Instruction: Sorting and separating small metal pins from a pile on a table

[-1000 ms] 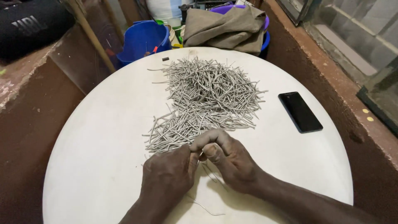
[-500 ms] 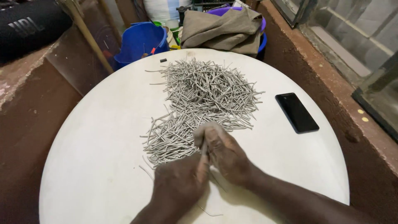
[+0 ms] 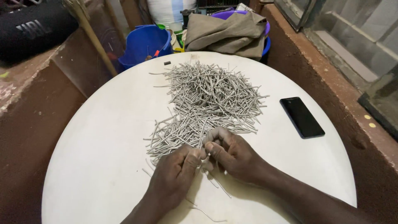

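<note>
Two hands pinch thin grey sticks.
The left hand (image 3: 174, 174) and right hand (image 3: 232, 155) meet, fingers closed on sticks beside the big grey stick pile (image 3: 207, 99) on the round white table (image 3: 103, 145).

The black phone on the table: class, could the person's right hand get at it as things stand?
Probably yes: the phone lies flat, with bare table between it and the right hand, though that hand is pinching grey sticks.

I see a black phone (image 3: 302, 117) right of centre on the white round table (image 3: 95, 166), blue bucket (image 3: 143, 43) upper left, folded brown cloth (image 3: 226, 35) top centre over a purple tub (image 3: 232, 15), black speaker (image 3: 33, 29) far upper left.
</note>
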